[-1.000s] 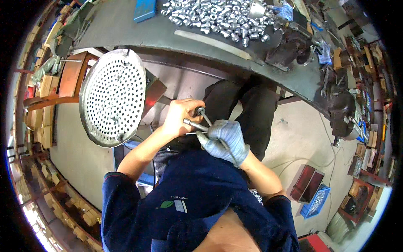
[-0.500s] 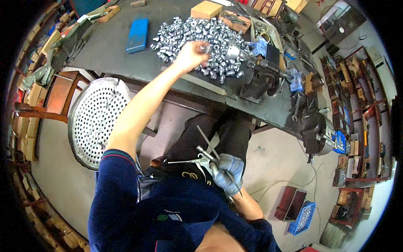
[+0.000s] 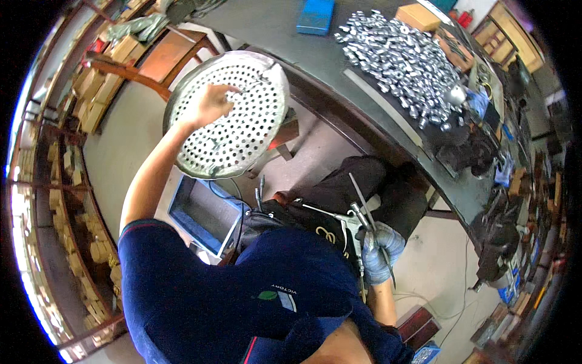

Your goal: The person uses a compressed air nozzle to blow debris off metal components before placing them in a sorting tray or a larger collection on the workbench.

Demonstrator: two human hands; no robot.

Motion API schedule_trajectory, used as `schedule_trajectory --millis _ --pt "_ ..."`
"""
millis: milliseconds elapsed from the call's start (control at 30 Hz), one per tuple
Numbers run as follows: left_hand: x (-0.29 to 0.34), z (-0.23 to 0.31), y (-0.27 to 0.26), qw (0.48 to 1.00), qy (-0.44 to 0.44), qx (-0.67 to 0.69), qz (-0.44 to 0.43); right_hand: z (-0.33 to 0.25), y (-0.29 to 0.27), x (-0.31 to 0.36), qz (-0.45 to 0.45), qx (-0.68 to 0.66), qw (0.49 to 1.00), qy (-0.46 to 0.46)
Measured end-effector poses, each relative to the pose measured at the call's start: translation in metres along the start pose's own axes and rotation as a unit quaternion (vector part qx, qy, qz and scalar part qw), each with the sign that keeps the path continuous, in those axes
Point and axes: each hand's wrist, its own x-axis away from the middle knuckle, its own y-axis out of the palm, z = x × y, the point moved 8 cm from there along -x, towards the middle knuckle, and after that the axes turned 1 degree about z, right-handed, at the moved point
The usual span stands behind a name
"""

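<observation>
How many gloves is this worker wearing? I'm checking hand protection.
1. The right hand, by the lap with a metal tool in its grip, wears a grey glove. The left hand, over the perforated tray, is bare.

One camera sits on the person's head and looks steeply down over the chest and lap, close to the body. Its fisheye lens bends the workbench (image 3: 303, 60) edge into an arc across the top and right. The bench lies farther off at the upper rim, the floor (image 3: 121, 139) and shelves (image 3: 66, 200) curve along the left. No second view is given.
</observation>
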Motion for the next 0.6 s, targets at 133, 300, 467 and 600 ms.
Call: schedule_trajectory --millis 133,300,467,600 --pt "0.074 -0.047 0.004 0.971 0.014 -0.233 -0.05 0.001 0.008 -0.004 -0.011 -0.005 1.0 0.001" --pt "0.083 -0.061 0.045 0.943 -0.078 -0.317 -0.061 -0.014 0.01 -0.009 -0.008 0.004 1.0 -0.02" --pt "0.073 -0.076 0.056 0.958 -0.04 -0.284 -0.008 -0.002 0.009 0.003 -0.016 -0.017 1.0 0.017" --pt "0.067 -0.051 0.038 0.986 -0.129 -0.109 -0.012 -0.01 0.009 -0.003 -0.01 -0.016 1.0 0.007"
